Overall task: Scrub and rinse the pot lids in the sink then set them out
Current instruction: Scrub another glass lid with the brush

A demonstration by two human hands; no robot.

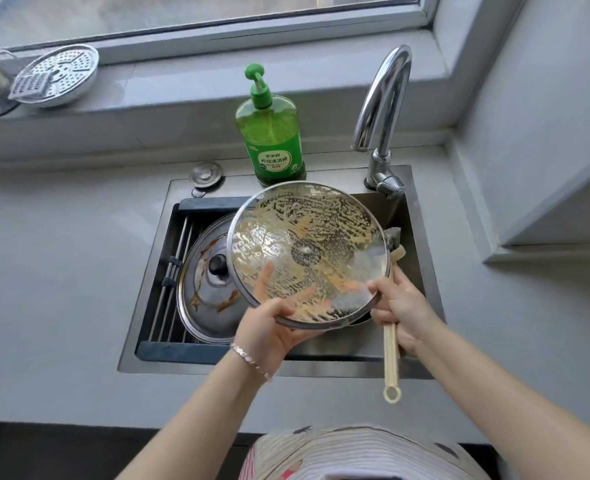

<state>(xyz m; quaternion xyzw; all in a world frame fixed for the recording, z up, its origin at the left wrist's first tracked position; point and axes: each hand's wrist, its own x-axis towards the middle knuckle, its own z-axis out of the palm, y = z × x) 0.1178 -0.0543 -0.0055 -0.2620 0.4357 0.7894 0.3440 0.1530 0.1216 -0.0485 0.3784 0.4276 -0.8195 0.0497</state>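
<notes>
Soft window daylight, wide-angle edge distortion

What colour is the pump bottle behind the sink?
The pump bottle is green, pump included; the head view shows it best.

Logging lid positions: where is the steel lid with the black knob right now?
Head view: the steel lid lies in the sink's left half, next to the metal-rod rack, partly covered by the soapy glass lid to its right.

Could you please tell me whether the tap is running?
Off: no stream falls from the tap into the sink.
</notes>
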